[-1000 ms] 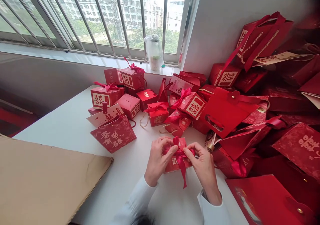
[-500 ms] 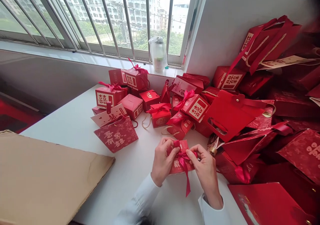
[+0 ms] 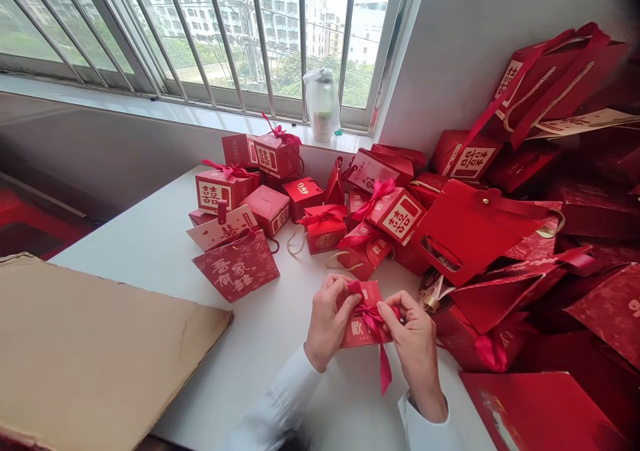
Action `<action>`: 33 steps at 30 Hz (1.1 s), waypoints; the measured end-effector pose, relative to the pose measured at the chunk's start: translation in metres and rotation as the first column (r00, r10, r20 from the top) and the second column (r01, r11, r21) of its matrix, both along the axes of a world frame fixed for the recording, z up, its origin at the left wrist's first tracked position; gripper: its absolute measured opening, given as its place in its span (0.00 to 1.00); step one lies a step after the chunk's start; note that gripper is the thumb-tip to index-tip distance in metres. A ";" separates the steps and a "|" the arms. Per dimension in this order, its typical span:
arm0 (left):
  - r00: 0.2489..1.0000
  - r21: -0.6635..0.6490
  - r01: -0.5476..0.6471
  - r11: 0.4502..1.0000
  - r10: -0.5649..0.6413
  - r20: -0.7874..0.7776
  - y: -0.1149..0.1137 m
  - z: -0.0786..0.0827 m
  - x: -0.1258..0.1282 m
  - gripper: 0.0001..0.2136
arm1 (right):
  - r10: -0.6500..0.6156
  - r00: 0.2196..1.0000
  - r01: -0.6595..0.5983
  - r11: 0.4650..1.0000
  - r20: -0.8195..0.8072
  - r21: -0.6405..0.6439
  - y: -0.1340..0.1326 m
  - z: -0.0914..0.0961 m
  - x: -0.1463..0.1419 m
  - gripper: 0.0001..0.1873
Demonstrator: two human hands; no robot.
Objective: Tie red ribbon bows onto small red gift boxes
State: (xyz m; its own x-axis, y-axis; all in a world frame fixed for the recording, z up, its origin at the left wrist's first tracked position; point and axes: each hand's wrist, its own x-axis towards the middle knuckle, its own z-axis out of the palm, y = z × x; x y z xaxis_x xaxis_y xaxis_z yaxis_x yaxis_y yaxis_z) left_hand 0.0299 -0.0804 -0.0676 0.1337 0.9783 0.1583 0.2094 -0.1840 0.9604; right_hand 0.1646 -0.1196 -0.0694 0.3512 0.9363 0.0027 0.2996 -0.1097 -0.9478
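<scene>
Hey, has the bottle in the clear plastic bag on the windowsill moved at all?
No. The bottle in the clear plastic bag keeps the same place beside the right window frame; they shift together, so only the view moved.

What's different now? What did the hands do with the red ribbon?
The left hand and right hand moved slightly apart, pinching the red ribbon, so more of the red gift box shows. Nothing was let go. The other gift boxes stayed put.

Gift boxes (image 3: 267, 211) sit on a table (image 3: 280, 331) below the window (image 3: 240, 31).
</scene>
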 end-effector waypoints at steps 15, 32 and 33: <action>1.000 0.006 -0.010 1.000 0.010 -0.013 0.000 0.000 0.000 0.06 | -0.017 1.000 0.018 0.999 -0.013 0.039 -0.001 -0.003 0.001 0.15; 0.989 -0.032 0.147 0.989 -0.148 -0.024 -0.001 0.012 -0.005 0.08 | 0.016 0.995 -0.016 1.000 -0.101 0.005 0.000 -0.006 0.005 0.16; 0.988 -0.039 0.154 0.987 -0.155 -0.014 -0.001 0.012 -0.006 0.08 | 0.016 0.995 -0.015 1.000 -0.101 0.012 0.000 -0.007 0.005 0.16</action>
State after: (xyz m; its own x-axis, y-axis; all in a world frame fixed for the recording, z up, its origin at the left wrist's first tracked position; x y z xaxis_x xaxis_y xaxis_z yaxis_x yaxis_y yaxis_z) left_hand 0.0237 -0.0817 -0.0557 0.2861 0.9509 0.1184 0.1975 -0.1794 0.9637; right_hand 0.1701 -0.1191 -0.0761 0.3355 0.9418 -0.0219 0.2035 -0.0951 -0.9744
